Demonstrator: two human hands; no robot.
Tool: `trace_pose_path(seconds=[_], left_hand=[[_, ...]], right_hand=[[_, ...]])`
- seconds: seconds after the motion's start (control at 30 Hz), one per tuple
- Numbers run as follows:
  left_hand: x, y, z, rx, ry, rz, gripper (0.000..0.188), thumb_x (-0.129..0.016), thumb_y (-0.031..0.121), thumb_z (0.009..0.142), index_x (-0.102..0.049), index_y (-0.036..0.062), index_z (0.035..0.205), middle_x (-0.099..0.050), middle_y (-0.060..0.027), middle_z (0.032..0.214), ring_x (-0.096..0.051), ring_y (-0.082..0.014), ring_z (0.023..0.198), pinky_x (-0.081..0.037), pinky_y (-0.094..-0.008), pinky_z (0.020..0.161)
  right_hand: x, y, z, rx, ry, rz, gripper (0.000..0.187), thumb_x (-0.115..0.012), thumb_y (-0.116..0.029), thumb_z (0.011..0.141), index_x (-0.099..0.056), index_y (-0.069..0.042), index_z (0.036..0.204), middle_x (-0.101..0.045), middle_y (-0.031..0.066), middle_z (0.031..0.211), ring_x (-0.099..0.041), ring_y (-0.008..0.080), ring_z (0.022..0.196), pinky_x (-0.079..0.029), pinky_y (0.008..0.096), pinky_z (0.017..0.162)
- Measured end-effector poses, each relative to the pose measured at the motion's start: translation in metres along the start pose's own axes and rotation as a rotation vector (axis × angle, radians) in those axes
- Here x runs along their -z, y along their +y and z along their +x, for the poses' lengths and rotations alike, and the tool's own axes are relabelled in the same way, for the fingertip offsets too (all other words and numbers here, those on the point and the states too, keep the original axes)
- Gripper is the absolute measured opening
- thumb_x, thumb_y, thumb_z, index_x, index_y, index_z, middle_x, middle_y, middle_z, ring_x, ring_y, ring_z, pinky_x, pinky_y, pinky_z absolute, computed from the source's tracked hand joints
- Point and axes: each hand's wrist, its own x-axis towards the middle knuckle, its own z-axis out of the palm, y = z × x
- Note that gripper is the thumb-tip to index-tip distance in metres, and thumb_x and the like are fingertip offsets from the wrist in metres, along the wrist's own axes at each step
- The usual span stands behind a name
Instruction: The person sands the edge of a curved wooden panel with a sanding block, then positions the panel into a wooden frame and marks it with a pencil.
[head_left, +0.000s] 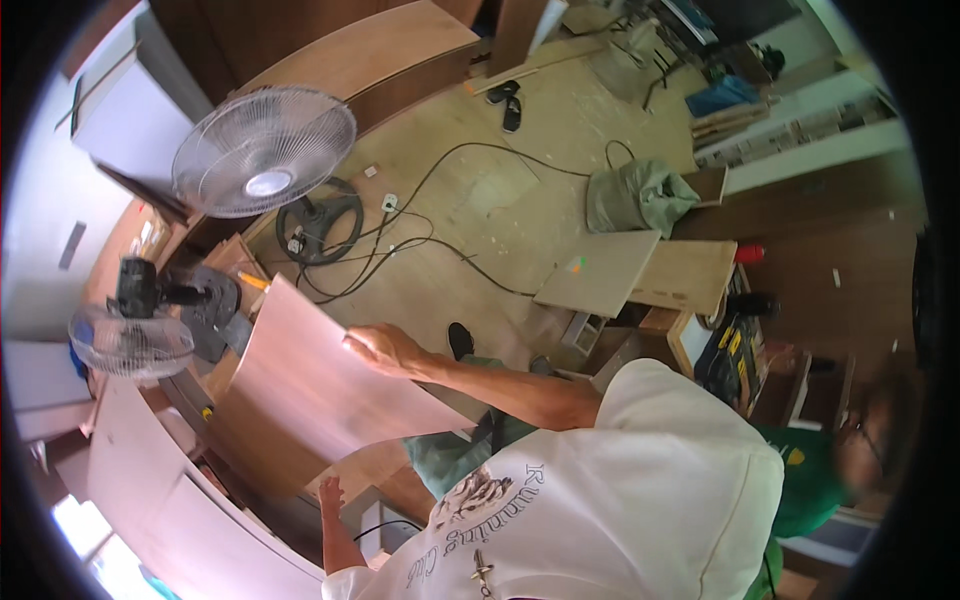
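A flat wood-faced panel point(310, 375) is held tilted before me, its upper surface pale brown and pinkish. My right hand point(385, 352) is closed over the panel's far right edge, thumb and fingers gripping it. Lower in the view, my left hand point(331, 496) is raised near the panel's lower edge with its fingers apart. Whether it touches the panel is unclear. Beneath and beyond the panel are cabinet-like boards whose details are partly covered.
A standing fan point(265, 150) with a round base and a smaller fan point(132, 340) stand left. Black cables point(440, 165) cross the floor. Boards point(600, 272), a sack point(640, 195) and a toolbox point(730, 360) are right. A person in a green shirt point(800, 490) is behind my shoulder.
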Motion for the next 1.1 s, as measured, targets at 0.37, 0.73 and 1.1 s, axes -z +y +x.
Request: trace_pose_path(seconds=[0.37, 0.73, 1.1], left_hand=[[0.147, 0.126, 0.019, -0.568, 0.362, 0.187, 0.070, -0.065, 0.035, 0.090, -0.037, 0.0000, 0.143, -0.053, -0.0190, 0.131, -0.053, -0.0411, 0.118, -0.044, -0.0455, 0.099], [0.232, 0.237, -0.016, -0.549, 0.034, 0.087, 0.070, -0.069, 0.020, 0.084, -0.036, 0.0109, 0.145, -0.065, -0.0102, 0.116, -0.063, -0.0279, 0.105, -0.044, -0.0589, 0.090], [0.207, 0.181, -0.031, -0.565, 0.027, 0.054, 0.042, -0.060, 0.011, 0.087, -0.055, 0.0090, 0.129, -0.063, -0.0055, 0.092, -0.060, -0.0146, 0.076, -0.055, -0.0298, 0.066]], right_hand=[[0.048, -0.113, -0.014, 0.205, 0.099, 0.047, 0.029, -0.052, -0.029, 0.097, -0.061, -0.004, 0.088, -0.063, 0.0182, 0.078, -0.063, 0.0379, 0.078, -0.049, 0.0483, 0.069], [0.079, -0.209, -0.096, 0.314, 0.048, 0.054, 0.021, -0.057, -0.023, 0.087, -0.060, -0.004, 0.077, -0.061, 0.0167, 0.071, -0.064, 0.0323, 0.073, -0.049, 0.0433, 0.066], [0.095, -0.227, -0.060, 0.304, -0.205, -0.168, 0.014, -0.061, -0.022, 0.083, -0.066, -0.009, 0.083, -0.066, 0.0098, 0.079, -0.066, 0.0285, 0.076, -0.052, 0.0413, 0.066]])
